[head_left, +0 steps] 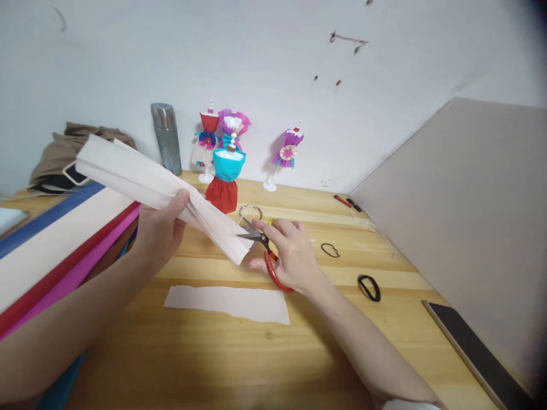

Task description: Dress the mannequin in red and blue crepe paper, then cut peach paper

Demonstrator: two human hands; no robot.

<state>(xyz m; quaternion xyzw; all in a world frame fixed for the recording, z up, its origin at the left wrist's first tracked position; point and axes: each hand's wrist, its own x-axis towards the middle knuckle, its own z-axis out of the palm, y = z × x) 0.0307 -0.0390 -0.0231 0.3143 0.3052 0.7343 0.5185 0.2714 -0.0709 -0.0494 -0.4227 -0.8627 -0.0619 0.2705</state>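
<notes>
My left hand [164, 228] is closed on a long folded piece of white paper [132, 173], its thumb on top. The paper slants from upper left down to the middle of the table. Red-handled scissors [268, 250] are in my right hand [294, 250], with their blades apart at the paper's lower right end. One blade lies over the paper and the other points up beside it. Flat on the wooden table below both hands is a white strip [231, 303] with an uneven edge.
Coloured sheets [64, 250] lie at left. Small dress forms [229, 165] and a bottle [166, 139] stand at the back. A tape roll [252, 212], black bands [368, 288] and a phone [474, 347] are on the table. A grey panel [461, 216] borders the right.
</notes>
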